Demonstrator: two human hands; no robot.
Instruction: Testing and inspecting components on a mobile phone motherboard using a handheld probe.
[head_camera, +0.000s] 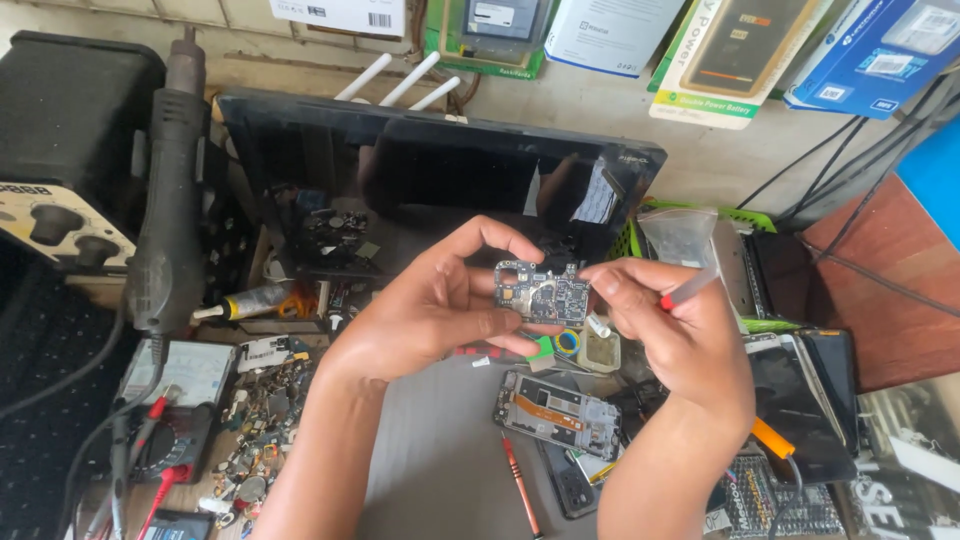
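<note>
- Circuit board, small and dark, sits pinched between the fingertips of both hands.
- Left hand curls its fingers over the board's top edge, thumb closed under it.
- Right hand grips the board's right end and also clasps a red-tipped tool.
- Opened phone frame lies on the bench below the fingers; a red screwdriver lies beside it.
</note>
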